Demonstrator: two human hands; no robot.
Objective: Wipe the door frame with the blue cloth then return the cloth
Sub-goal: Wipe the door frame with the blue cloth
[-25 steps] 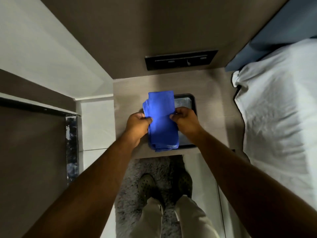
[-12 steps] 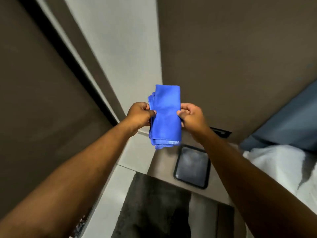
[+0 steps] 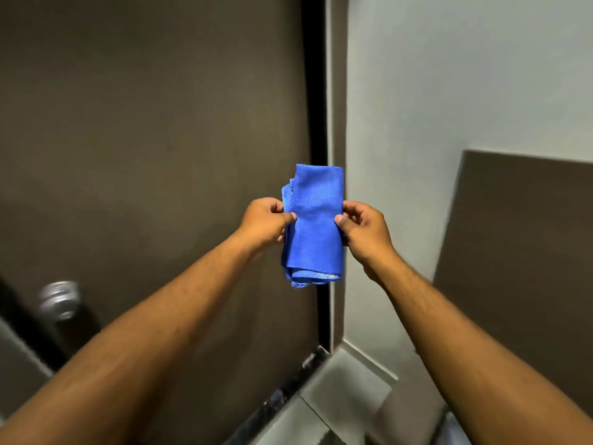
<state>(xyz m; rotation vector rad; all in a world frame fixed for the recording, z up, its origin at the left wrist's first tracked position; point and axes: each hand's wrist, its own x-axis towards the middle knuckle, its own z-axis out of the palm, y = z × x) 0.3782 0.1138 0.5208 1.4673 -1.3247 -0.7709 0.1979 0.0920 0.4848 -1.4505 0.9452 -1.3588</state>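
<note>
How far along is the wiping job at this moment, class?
Done: the cloth is picked up, folded, pinched between the left hand and right hand. In hand: it is held up in front of the door frame, apparently not touching it. Left: wiping the frame, then returning the cloth.

Dark door, pale wall, brown panel

A blurred silver door knob (image 3: 59, 299) sits low on the dark brown door (image 3: 144, 139). Right of it stand a pale grey wall (image 3: 449, 75) and a brown wall panel (image 3: 519, 252); grey floor tiles (image 3: 343, 393) lie below.
</note>
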